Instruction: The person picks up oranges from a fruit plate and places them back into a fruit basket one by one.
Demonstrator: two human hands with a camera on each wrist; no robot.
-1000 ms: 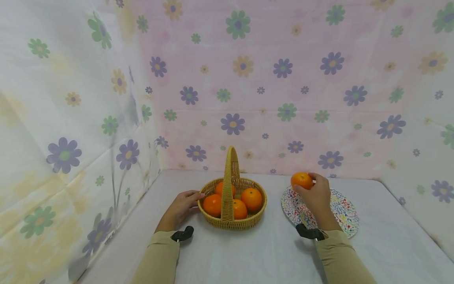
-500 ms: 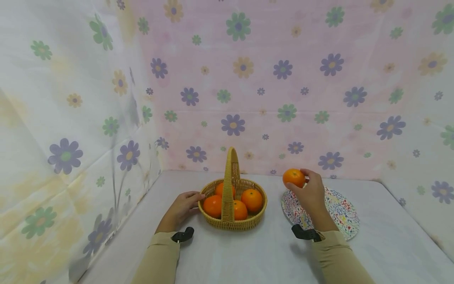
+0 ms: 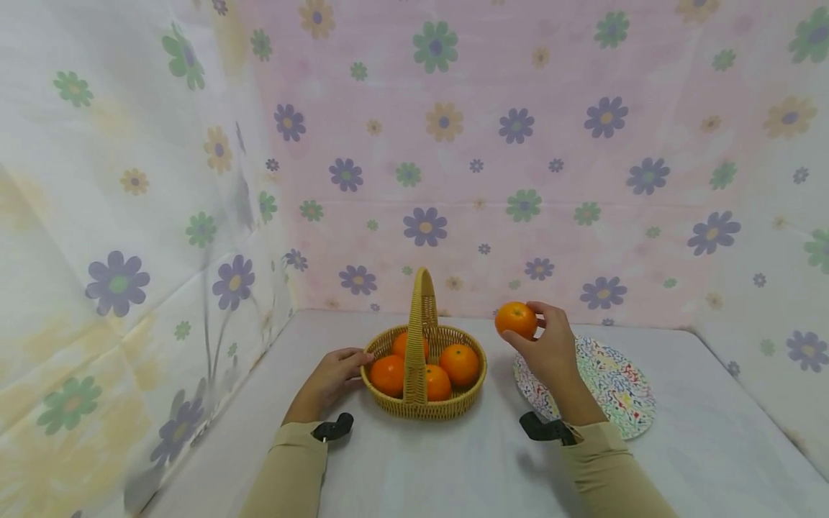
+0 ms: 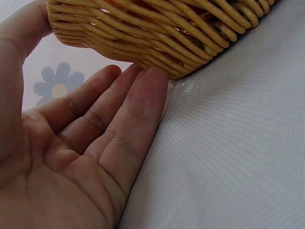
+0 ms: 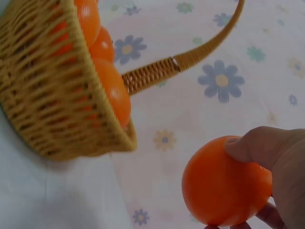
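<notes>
My right hand [image 3: 553,349] holds an orange [image 3: 516,321] between thumb and fingertips, raised above the table near the plate's left edge. In the right wrist view that orange [image 5: 224,183] is held clear of the wicker basket [image 5: 47,95]. The yellow wicker basket [image 3: 424,410], with a tall arched handle [image 3: 416,331], stands upright with several oranges [image 3: 460,364] inside. My left hand [image 3: 332,381] holds the basket's left side. In the left wrist view, the fingers [image 4: 138,114] touch the low wall of the basket [image 4: 157,33], and the thumb reaches up toward its rim.
A round plate [image 3: 624,392] with multicoloured speckles lies at the right, partly under my right forearm. The white-covered table [image 3: 453,467] ends at flowered cloth walls [image 3: 479,144] behind and on both sides.
My right hand has carried the orange from over the plate leftward and slightly up, closer to the basket. The left hand and basket have stayed in place.
</notes>
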